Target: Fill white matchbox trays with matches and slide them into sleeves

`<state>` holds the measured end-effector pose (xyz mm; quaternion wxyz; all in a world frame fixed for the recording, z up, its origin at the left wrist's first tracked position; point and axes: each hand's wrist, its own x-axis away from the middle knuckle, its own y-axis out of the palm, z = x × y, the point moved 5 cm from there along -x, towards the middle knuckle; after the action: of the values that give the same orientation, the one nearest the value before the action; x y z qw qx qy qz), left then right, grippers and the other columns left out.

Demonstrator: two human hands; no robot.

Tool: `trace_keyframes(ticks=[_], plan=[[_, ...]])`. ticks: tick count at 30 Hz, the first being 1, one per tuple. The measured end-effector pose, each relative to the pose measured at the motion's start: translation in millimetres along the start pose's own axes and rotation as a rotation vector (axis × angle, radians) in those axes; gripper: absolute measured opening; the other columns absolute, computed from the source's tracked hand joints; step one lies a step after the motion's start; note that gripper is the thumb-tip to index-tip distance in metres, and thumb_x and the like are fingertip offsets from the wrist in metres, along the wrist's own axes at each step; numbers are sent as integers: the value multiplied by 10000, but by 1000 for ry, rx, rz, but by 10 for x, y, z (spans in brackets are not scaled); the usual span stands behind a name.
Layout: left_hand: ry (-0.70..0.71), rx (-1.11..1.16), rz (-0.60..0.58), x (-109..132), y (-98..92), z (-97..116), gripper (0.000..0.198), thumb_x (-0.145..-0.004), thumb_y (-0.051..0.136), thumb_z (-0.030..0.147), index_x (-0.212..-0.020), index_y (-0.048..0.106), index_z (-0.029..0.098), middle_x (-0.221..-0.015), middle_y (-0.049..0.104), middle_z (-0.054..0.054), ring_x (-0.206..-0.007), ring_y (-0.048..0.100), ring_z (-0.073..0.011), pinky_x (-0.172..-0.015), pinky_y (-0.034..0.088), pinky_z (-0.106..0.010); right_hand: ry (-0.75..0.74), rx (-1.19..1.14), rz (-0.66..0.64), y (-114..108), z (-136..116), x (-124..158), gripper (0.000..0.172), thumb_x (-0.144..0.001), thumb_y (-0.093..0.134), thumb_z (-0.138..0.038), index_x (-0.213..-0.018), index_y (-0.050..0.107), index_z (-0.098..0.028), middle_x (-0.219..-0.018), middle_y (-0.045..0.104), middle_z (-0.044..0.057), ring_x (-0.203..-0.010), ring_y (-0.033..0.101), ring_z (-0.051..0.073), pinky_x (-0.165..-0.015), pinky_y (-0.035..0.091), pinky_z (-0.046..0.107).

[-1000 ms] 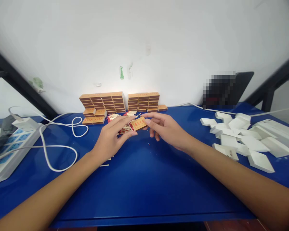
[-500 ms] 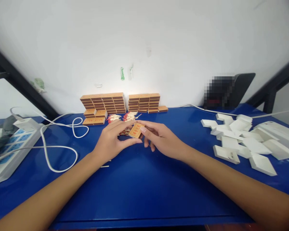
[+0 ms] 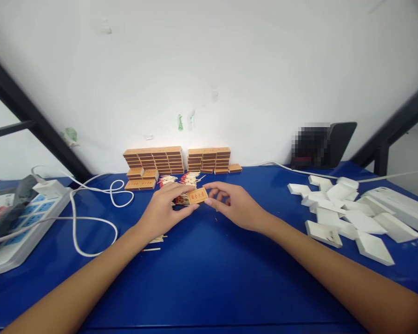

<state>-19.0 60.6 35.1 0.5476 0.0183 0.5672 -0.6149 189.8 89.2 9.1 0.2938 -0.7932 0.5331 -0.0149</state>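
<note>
A small orange matchbox (image 3: 197, 195) with red print is held between both my hands over the blue table (image 3: 209, 273). My left hand (image 3: 164, 211) pinches its left end with thumb and fingers. My right hand (image 3: 234, 204) has its fingertips closed on the box's right end. Right behind the box lies a heap of red-tipped matches (image 3: 179, 182), partly hidden by my left hand. A few loose matchsticks (image 3: 154, 242) lie by my left wrist.
Stacks of orange matchboxes (image 3: 176, 160) stand against the white wall. Several white inner trays (image 3: 337, 211) lie scattered at the right. A power strip (image 3: 19, 225) with white cables (image 3: 90, 218) sits at the left. A dark object (image 3: 320, 144) stands at the back right.
The matchbox has turned between my fingers and now lies flatter and level. Both hands have stayed together at the table's middle; the camera tilted slightly.
</note>
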Motion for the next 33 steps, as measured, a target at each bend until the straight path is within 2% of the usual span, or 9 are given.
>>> trace_keyframes(ticks=[4,6,9,11,13,16,19,25,33], plan=[[47,-43,-58,-26,-2,-10,336,-968,780,377,-1267,756,226,-1159,794,-97,-1056,734,-255,-942,608,-441,-87,163,-11,9,-38,21,392,-1016,663,-383,-1360,685,-197,-1030,755,56,-785,643,167,-788,545,354],[64,-86,-83,-74,-85,-98,355,-987,752,415,-1286,746,223,-1174,793,-105,-1074,723,-266,-959,594,-463,-133,269,1,-14,-57,31,394,-1049,625,-383,-1393,664,-195,-1067,762,73,-805,656,182,-821,534,374],[20,-227,-64,-168,-395,-402,389,-997,689,510,-1258,762,230,-1202,800,-130,-1099,715,-316,-997,560,-526,-157,385,33,-75,-67,34,384,-1071,593,-369,-1402,656,-184,-1113,767,94,-817,667,195,-819,523,380],[-84,-343,-28,-207,-689,-680,433,-988,643,566,-1220,779,226,-1218,800,-150,-1143,707,-356,-1040,528,-546,-154,417,48,-113,-72,29,367,-1071,591,-360,-1379,665,-174,-1123,768,99,-803,667,193,-804,520,375],[-212,-449,-46,-204,-948,-939,521,-957,607,650,-1190,788,221,-1234,796,-160,-1178,695,-387,-1076,498,-552,-149,435,63,-141,-83,23,349,-1073,590,-363,-1353,674,-173,-1129,770,102,-801,670,192,-793,514,367],[-342,-489,-75,-153,-1161,-1174,609,-928,576,725,-1213,777,226,-1269,784,-156,-1199,685,-389,-1083,490,-533,-141,454,82,-157,-105,20,325,-1073,595,-354,-1330,681,-175,-1145,770,103,-800,674,187,-788,500,358],[-380,-529,-64,-119,-1132,-1245,594,-931,569,684,-1240,770,217,-1232,786,-159,-1168,682,-382,-1048,502,-512,-155,471,87,-146,-133,26,290,-1073,606,-342,-1292,697,-175,-1148,767,98,-789,665,177,-779,486,347],[-294,-640,-118,-123,-835,-1224,396,-931,554,415,-1185,789,222,-1296,780,-131,-1251,639,-376,-1114,453,-524,-183,508,81,-146,-176,36,203,-1080,605,-336,-1140,736,-194,-1080,749,74,-775,636,161,-748,455,322],[-295,-734,-77,-93,-806,-1206,421,-997,511,436,-1203,788,195,-1216,771,-174,-1197,611,-400,-1022,448,-529,-175,522,65,-139,-148,15,194,-1081,599,-319,-1042,744,-196,-1050,731,66,-795,622,162,-742,430,311]])
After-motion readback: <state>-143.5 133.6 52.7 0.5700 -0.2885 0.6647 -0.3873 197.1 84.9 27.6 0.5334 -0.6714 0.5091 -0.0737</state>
